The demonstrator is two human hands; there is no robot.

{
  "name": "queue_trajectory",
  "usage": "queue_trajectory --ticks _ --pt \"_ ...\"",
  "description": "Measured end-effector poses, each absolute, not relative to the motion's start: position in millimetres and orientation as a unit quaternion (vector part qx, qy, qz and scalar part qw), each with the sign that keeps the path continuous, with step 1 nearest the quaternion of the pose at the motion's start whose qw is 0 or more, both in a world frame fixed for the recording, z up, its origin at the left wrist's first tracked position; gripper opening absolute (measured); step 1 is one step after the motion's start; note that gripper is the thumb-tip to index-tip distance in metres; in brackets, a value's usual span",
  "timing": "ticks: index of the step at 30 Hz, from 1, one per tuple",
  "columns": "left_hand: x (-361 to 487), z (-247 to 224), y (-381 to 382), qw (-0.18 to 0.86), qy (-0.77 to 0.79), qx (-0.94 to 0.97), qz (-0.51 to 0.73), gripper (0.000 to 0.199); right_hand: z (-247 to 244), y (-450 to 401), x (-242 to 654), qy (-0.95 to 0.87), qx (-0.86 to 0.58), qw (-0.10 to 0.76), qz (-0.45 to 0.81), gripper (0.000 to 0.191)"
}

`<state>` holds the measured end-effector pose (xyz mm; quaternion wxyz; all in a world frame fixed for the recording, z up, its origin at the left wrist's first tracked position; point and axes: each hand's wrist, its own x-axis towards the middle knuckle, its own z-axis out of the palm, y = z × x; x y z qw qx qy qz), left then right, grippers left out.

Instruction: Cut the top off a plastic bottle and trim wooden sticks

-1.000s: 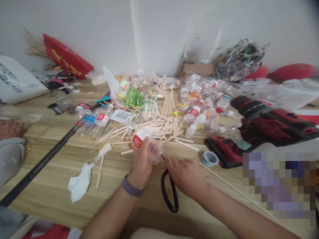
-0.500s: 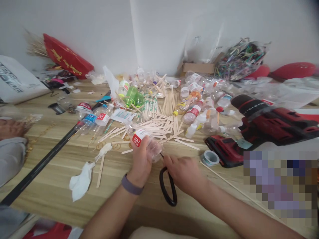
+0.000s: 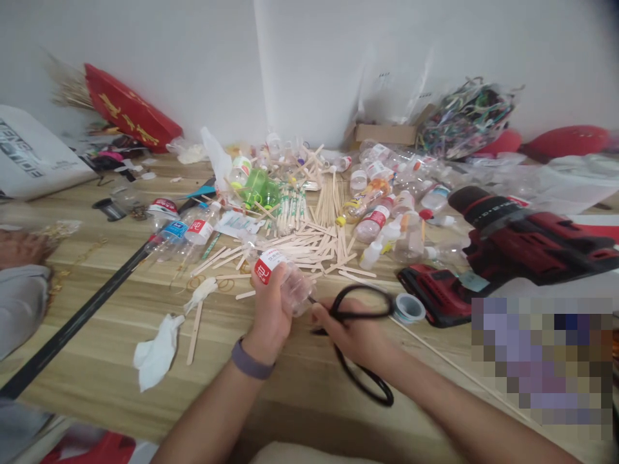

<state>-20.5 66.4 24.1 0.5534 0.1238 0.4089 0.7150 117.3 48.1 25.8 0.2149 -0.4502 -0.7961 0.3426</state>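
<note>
My left hand [image 3: 271,309] is wrapped round a clear plastic bottle [image 3: 296,291] with a red and white label, holding it tilted above the table with its base toward my right hand. Closed about a pair of scissors is my right hand [image 3: 355,332]. The scissors [image 3: 370,381] have large black loop handles, one loop above the hand and one below. Their dark metal tip points at the bottle's base; whether it has gone through the plastic I cannot tell. Flat wooden sticks [image 3: 304,248] lie in a pile just beyond the bottle.
A red and black cordless drill [image 3: 527,238] stands at the right beside a small grey ring-shaped roll [image 3: 410,308]. Plastic bottles [image 3: 377,216] crowd the back. A long black bar [image 3: 82,322] crosses the left side. Another person's hand [image 3: 22,249] rests at the far left.
The scissors have turned in my right hand; both handle loops now show, where one hung below before. The bottle and left hand have barely shifted.
</note>
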Motion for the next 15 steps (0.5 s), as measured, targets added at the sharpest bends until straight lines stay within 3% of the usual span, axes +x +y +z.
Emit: queue_trajectory --ticks 3,8,13,15 --pt "-19 23 66 0.555 0.413 0.123 0.712 0.045 36 53 129 -0.841 -0.441 0.178 0.257 0.015" --pt "-19 24 68 0.543 0.429 0.115 0.713 0.047 32 52 129 -0.86 -0.44 0.15 0.209 0.018" --pt "-21 29 68 0.546 0.428 0.119 0.71 0.048 20 53 124 -0.806 -0.457 0.219 0.307 0.018" --pt "-21 30 68 0.542 0.425 0.119 0.715 0.05 15 50 119 -0.756 -0.465 0.254 0.384 0.028"
